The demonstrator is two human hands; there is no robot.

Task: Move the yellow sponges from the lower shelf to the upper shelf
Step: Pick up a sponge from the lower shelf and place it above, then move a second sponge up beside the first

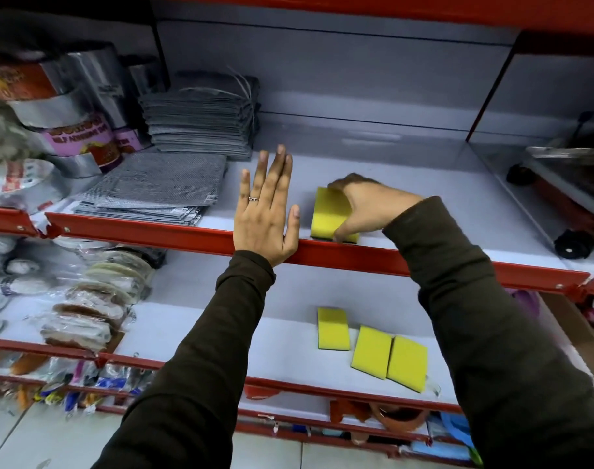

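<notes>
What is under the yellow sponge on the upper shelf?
The yellow sponge lies on the bare grey upper shelf, showing a dark bottom layer at its front edge. The right hand covers its right side.

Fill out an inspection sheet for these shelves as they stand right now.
Surface: upper shelf and lower shelf, pale grey boards with red front rails.
Job's things: one yellow sponge on the upper shelf near the front rail; three yellow sponges lying flat on the lower shelf, two of them side by side.
Clutter: stacked grey cloths, foil tape rolls, bagged scrub pads.
Grips: right hand closed on the upper sponge; left hand open, palm on the rail.
Cables: nothing seen.
Surroundings: more stocked shelves below, tiled floor.
</notes>
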